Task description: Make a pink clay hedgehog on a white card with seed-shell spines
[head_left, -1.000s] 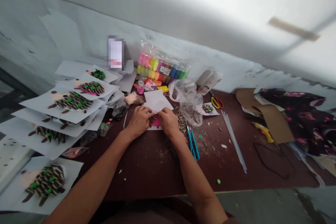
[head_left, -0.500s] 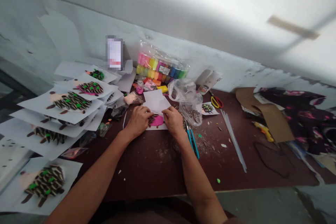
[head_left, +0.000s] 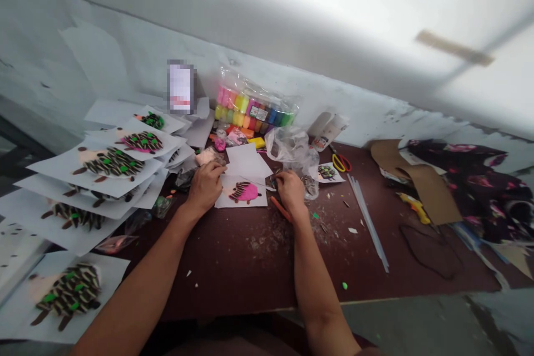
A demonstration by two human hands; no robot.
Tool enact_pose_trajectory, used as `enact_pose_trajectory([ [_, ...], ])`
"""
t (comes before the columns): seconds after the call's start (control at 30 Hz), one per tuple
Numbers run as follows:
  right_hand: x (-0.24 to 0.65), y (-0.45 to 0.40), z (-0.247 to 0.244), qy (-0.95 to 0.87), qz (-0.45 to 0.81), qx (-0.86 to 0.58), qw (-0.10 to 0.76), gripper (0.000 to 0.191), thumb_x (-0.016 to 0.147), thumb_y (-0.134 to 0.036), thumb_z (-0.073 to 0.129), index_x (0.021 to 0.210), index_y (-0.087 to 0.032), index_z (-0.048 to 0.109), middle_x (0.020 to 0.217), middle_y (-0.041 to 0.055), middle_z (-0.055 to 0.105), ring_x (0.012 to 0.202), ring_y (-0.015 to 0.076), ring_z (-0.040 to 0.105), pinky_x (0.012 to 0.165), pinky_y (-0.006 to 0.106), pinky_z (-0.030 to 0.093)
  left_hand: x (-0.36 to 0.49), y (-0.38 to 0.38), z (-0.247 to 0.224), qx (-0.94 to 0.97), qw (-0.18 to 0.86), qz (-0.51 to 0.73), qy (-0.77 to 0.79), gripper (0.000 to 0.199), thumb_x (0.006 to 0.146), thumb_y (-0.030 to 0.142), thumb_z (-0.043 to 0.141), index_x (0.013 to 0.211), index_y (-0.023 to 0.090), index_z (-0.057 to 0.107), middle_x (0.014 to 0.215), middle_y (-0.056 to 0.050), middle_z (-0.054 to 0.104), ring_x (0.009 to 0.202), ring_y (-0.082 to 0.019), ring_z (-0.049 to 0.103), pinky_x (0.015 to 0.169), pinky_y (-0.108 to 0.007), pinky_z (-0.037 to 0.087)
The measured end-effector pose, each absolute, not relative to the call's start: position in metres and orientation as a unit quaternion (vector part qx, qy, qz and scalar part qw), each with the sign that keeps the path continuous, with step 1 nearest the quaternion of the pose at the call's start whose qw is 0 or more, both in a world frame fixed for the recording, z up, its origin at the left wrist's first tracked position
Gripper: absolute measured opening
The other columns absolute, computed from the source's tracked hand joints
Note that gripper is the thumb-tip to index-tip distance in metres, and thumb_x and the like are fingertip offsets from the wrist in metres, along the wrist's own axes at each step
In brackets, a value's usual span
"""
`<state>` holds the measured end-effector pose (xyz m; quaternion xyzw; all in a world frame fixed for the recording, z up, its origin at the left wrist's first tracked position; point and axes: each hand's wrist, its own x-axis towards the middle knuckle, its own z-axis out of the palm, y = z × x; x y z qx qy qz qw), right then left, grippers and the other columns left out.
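Note:
A white sheet with a pink hedgehog figure (head_left: 247, 192) lies between my hands. Rows of striped seeds, sunflower seeds by their look, cover part of its body. My left hand (head_left: 204, 186) is closed at the sheet's upper left corner, fingertips together; whether they hold anything is too small to tell. Over loose seeds right of the sheet, my right hand (head_left: 291, 192) has its fingers pinched, and their contents cannot be made out. An orange-handled tool (head_left: 280, 209) lies beside that hand. A blank white paper (head_left: 247, 160) lies behind the figure.
Finished-looking hedgehog sheets (head_left: 110, 162) are stacked at left. Behind are a pack of coloured clay (head_left: 254, 108) and a clear plastic bag (head_left: 287, 144). To the right lie scissors (head_left: 342, 162), glue sticks (head_left: 367, 222) and a yellow glue gun (head_left: 415, 207).
Both hands have moved apart off the pink hedgehog, the left one leftward and the right one rightward to the seeds. More of the figure and the orange-handled tool now show.

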<state>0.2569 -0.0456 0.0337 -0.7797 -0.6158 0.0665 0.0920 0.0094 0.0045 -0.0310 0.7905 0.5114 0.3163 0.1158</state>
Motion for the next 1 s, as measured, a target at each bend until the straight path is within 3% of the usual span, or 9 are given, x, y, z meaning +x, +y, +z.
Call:
enact_pose_trajectory([
  [0.17, 0.250, -0.043, 0.031, -0.619, 0.078, -0.776, 0.094, 0.024, 0.098, -0.030, 0.058, 0.109, -0.020, 0.077, 0.111, 0.0092, 0.072, 0.097, 0.0188, 0.066, 0.078, 0.025, 0.042, 0.009, 0.006, -0.035, 0.802, 0.107, 0.304, 0.503, 0.048, 0.076, 0.003, 0.044, 0.112, 0.015, 0.075, 0.113, -0.013, 0.074, 0.108, -0.028, 0.066, 0.099, -0.045, 0.053],
  [0.43, 0.246, -0.039, 0.025, -0.613, 0.067, -0.783, 0.082, 0.023, 0.100, -0.023, 0.052, 0.107, -0.017, 0.074, 0.114, 0.0110, 0.071, 0.096, 0.0183, 0.065, 0.076, 0.025, 0.040, 0.007, 0.009, -0.037, 0.806, 0.110, 0.303, 0.496, 0.052, 0.074, 0.003, 0.044, 0.116, 0.014, 0.074, 0.117, -0.012, 0.075, 0.112, -0.028, 0.068, 0.104, -0.044, 0.052],
  [0.73, 0.243, -0.044, 0.034, -0.645, 0.143, -0.702, 0.265, 0.023, 0.093, -0.018, 0.053, 0.102, -0.020, 0.074, 0.093, 0.0020, 0.076, 0.082, 0.0152, 0.065, 0.076, 0.024, 0.044, 0.009, 0.009, -0.037, 0.811, 0.097, 0.301, 0.491, 0.051, 0.073, 0.000, 0.044, 0.112, 0.013, 0.074, 0.117, -0.013, 0.075, 0.114, -0.029, 0.065, 0.103, -0.046, 0.051],
  [1.0, 0.221, -0.050, 0.033, -0.708, 0.164, -0.656, 0.203, 0.016, 0.093, -0.016, 0.061, 0.097, -0.019, 0.077, 0.096, 0.0036, 0.073, 0.085, 0.0145, 0.065, 0.079, 0.023, 0.044, 0.010, 0.009, -0.036, 0.815, 0.089, 0.294, 0.492, 0.052, 0.073, -0.001, 0.044, 0.112, 0.012, 0.074, 0.117, -0.013, 0.075, 0.115, -0.029, 0.065, 0.102, -0.045, 0.051],
])
